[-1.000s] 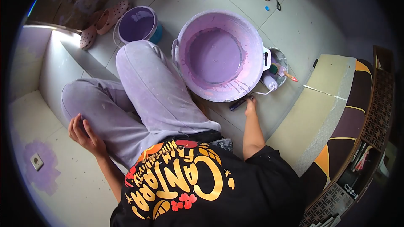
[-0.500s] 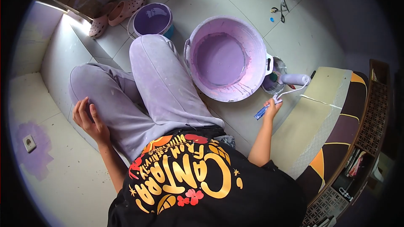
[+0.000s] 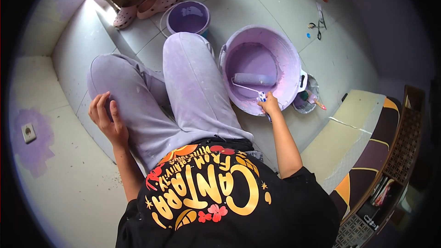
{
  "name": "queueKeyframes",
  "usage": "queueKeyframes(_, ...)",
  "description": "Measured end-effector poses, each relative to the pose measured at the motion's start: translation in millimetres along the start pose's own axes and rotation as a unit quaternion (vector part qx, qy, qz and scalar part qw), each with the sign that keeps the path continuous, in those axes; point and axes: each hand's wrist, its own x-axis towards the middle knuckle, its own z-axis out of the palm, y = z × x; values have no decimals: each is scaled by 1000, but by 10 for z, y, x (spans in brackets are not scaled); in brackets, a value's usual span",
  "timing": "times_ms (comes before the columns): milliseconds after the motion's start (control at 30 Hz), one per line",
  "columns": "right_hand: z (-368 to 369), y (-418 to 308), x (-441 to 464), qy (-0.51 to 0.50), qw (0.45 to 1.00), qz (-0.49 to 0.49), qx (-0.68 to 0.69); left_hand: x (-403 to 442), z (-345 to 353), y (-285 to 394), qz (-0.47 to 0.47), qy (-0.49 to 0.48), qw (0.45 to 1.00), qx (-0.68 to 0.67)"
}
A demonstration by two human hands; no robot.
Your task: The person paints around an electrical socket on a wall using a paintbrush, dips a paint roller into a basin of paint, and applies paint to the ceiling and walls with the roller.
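My right hand [image 3: 269,104] is closed around the blue and white handle of a paint roller [image 3: 255,79], at the near rim of a large tub [image 3: 291,59]. The roller's sleeve lies over the purple paint [image 3: 252,59] inside the tub; whether it touches the paint I cannot tell. My left hand [image 3: 109,118] rests against my left thigh, fingers apart and holding nothing. Beside the tub's right handle, a small container [image 3: 313,84] holds a brush [image 3: 317,102] with a red-tipped handle.
A smaller bucket of purple paint [image 3: 205,18] stands beyond my knee, with pink clogs [image 3: 158,3] to its left. Scissors [image 3: 319,24] lie on the tiled floor at the upper right. A cushioned bench [image 3: 367,144] runs along the right, and a wall socket [image 3: 28,133] is at left.
The roller left the small container in my right hand, swung left and is now inside the tub. My left hand has stayed on my thigh. The camera view has shifted.
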Motion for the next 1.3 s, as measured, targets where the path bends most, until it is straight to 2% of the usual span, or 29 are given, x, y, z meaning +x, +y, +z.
queueKeyframes(33,0,-142,20,-43,998,42,18,-4,-7,-6,-3,1,1000,-5)
queueKeyframes(67,-31,-213,30,-58,996,37,-50,-12,1,-23,-4,3,1000,-12)
queueKeyframes(167,-216,-439,-318,-99,990,54,-87,-5,8,-39,-10,5,1000,-25)
queueKeyframes(200,-185,-321,-274,-76,984,10,-161,-3,13,-37,-13,5,1000,-28)
queueKeyframes(300,49,-124,-238,29,962,-71,-262,10,26,-27,-14,5,1000,-25)
queueKeyframes(433,-115,-558,-134,34,979,-19,-201,8,26,-43,-15,2,1000,-26)
queueKeyframes(633,-243,-881,393,78,978,-33,-191,-4,15,-67,-18,5,999,-40)
queueKeyframes(867,-96,-487,108,36,977,-50,-202,-14,19,-68,-22,8,999,-46)
queueKeyframes(1067,15,-311,-533,-11,976,8,-216,-4,6,-73,-19,7,999,-43)
queueKeyframes(1300,44,-420,-266,30,976,-10,-217,-23,-10,-106,-11,11,999,-47)
